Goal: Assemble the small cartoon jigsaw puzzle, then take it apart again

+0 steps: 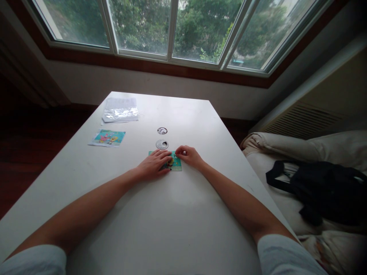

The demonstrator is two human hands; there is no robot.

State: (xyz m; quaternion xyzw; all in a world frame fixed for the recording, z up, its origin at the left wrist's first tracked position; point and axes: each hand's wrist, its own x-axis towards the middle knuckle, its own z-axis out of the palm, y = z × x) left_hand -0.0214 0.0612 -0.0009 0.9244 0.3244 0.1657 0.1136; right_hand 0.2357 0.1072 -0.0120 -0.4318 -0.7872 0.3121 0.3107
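A small teal card with a cartoon picture (pixel 177 164) lies on the white table. My left hand (pixel 155 164) rests flat over its left part, fingers stretched out, and hides much of the picture. At the card's upper right edge is my right hand (pixel 189 156), its thumb and fingertips pinched together. Whether they grip the card's edge or some small thing, I cannot make out. Just beyond the card are two round black-and-white pieces (pixel 162 144), one behind the other.
On the white table (pixel 177 217), a colourful cartoon sheet (pixel 109 138) lies to the left. Behind it is a clear plastic sleeve (pixel 120 110) with white papers. A pale sofa (pixel 263 152) bearing a black bag (pixel 329 187) stands along the right side. Windows (pixel 169 30) are ahead.
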